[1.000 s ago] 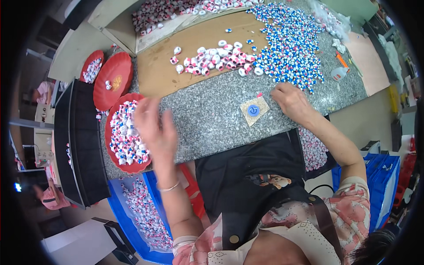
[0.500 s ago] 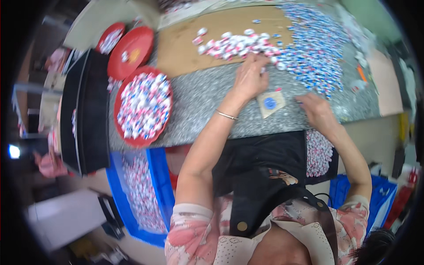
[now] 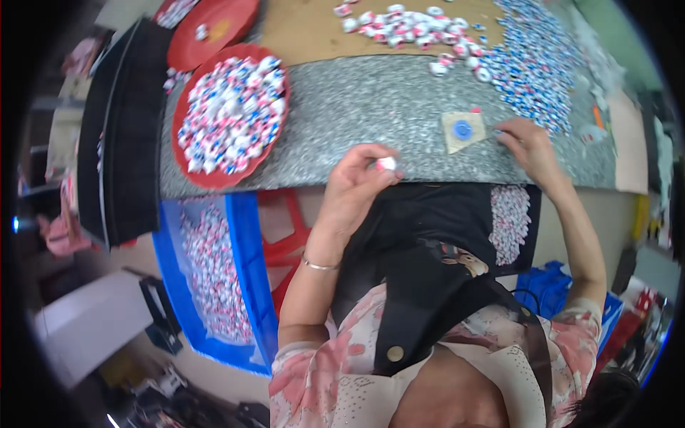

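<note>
My left hand [image 3: 351, 184] is closed near the table's front edge. Between its thumb and fingers is a small rounded white-and-pink piece [image 3: 386, 164]. Farther right, my right hand [image 3: 529, 146] hovers low over the grey speckled table [image 3: 357, 96], fingertips pinched. A tiny bluish piece [image 3: 501, 133] shows at those fingertips, too small to name more closely. Between my hands, nearer the right one, lies a tan square pad [image 3: 454, 145] with a round blue disc [image 3: 462, 129] on it. A loose pile of white-and-pink pieces [image 3: 414, 30] rests at the back on brown cardboard [image 3: 307, 32].
Many small blue-and-white pieces [image 3: 535, 68] spread over the back right. At left, a red bowl [image 3: 280, 132] holds mixed pieces, beside another red dish [image 3: 235, 25] and a black box [image 3: 125, 135]. Below the edge stand a blue crate [image 3: 250, 285] and a red stool [image 3: 282, 232].
My left hand has come back from the white-and-pink pile toward me, now with one piece in it. My right hand stays beside the pad. The whole view has shifted.
</note>
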The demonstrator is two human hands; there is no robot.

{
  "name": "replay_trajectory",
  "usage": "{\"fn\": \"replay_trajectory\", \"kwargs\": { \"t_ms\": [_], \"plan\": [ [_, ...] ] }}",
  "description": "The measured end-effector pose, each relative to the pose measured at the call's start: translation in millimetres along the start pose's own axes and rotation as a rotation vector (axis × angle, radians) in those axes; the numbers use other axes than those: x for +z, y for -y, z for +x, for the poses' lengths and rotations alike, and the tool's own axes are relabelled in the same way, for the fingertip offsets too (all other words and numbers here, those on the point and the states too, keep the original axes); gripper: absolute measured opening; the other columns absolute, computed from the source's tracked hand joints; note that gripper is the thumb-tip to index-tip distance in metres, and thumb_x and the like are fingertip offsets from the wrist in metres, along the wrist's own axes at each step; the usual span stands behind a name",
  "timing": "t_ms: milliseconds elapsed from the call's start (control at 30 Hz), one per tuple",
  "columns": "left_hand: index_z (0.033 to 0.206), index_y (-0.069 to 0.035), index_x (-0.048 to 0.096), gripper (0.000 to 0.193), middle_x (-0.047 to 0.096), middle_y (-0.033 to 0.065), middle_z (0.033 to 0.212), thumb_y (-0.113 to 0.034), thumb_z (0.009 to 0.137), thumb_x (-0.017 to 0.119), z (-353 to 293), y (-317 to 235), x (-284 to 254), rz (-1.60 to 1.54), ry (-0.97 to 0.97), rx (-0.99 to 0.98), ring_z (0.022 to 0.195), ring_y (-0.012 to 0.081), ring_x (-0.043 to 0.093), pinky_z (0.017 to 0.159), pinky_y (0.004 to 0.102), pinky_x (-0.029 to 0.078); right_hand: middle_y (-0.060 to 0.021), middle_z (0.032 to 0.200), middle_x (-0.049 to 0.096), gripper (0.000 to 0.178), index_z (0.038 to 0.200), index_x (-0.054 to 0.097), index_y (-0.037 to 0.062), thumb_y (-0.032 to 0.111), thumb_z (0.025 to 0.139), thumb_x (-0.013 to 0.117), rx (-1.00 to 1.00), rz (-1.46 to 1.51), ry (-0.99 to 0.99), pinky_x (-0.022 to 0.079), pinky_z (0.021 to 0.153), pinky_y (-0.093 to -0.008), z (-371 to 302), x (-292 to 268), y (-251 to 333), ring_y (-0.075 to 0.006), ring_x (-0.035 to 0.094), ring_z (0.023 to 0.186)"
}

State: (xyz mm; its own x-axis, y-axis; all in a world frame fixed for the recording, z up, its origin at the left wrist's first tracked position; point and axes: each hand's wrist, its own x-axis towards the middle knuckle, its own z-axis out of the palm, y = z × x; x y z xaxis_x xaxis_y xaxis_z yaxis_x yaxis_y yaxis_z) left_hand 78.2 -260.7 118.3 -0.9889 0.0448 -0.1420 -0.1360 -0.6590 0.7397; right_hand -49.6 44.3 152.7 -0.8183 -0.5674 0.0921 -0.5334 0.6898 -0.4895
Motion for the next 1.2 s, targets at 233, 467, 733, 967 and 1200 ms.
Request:
{"fn": "replay_trajectory", "kwargs": {
  "t_ms": [233, 467, 733, 967, 1200],
  "plan": [
    [0.125, 0.0, 0.055, 0.037, 0.06, 0.01, 0.114, 0.001, 0.089, 0.062, 19.3, -5.3, 15.3, 0.389, 0.184, 0.102, 0.091, 0.0145, 0.063, 0.074, 0.025, 0.051, -0.014, 0.089, 0.065, 0.017, 0.096, 0.066, 0.0011, 0.002, 0.079, 0.064, -0.359, -0.104, -0.047, 0.052, 0.068, -0.0388, 29.0, 3.7, 56.1, -0.0322, 0.064, 0.08],
    [0.121, 0.003, 0.054, 0.037, 0.058, 0.0073, 0.113, 0.009, 0.086, 0.063, 29.0, -2.1, 18.0, 0.219, 0.107, 0.039, 0.1, 0.0146, 0.064, 0.088, 0.0241, 0.052, -0.0126, 0.079, 0.059, 0.016, 0.092, 0.063, -0.0006, 0.0, 0.077, 0.061, -0.436, -0.226, 0.08, 0.05, 0.062, -0.0405, 37.5, 9.7, 48.7, -0.0321, 0.062, 0.073],
    [0.115, 0.004, 0.057, 0.032, 0.061, 0.0065, 0.106, 0.01, 0.085, 0.063, 49.0, 28.3, 32.8, 0.278, 0.087, 0.05, 0.098, 0.0145, 0.065, 0.087, 0.0241, 0.053, -0.0102, 0.087, 0.067, 0.015, 0.1, 0.067, -0.0017, 0.006, 0.087, 0.066, -0.14, 0.169, -0.114, 0.051, 0.065, -0.0308, 19.7, 10.0, 54.4, -0.0199, 0.065, 0.075],
    [0.107, 0.002, 0.062, 0.034, 0.062, 0.0132, 0.106, 0.011, 0.076, 0.07, 54.5, 52.1, 53.4, 0.823, 0.069, 0.61, 0.092, 0.0205, 0.067, 0.074, 0.0288, 0.06, -0.0022, 0.085, 0.067, 0.018, 0.104, 0.068, -0.0033, 0.009, 0.092, 0.064, 0.365, 1.029, 0.006, 0.052, 0.069, -0.0225, 2.8, 10.9, 65.3, -0.0064, 0.061, 0.077],
    [0.121, 0.002, 0.062, 0.03, 0.066, 0.009, 0.104, 0.004, 0.091, 0.059, 45.7, 34.1, 54.4, 0.36, 0.318, 0.054, 0.089, 0.014, 0.067, 0.077, 0.023, 0.056, -0.0066, 0.081, 0.067, 0.014, 0.098, 0.07, -0.0015, 0.002, 0.085, 0.068, -0.006, 0.644, -0.039, 0.051, 0.064, -0.0269, -4.6, 2.8, 65.4, -0.0138, 0.064, 0.074]
  ]
}}
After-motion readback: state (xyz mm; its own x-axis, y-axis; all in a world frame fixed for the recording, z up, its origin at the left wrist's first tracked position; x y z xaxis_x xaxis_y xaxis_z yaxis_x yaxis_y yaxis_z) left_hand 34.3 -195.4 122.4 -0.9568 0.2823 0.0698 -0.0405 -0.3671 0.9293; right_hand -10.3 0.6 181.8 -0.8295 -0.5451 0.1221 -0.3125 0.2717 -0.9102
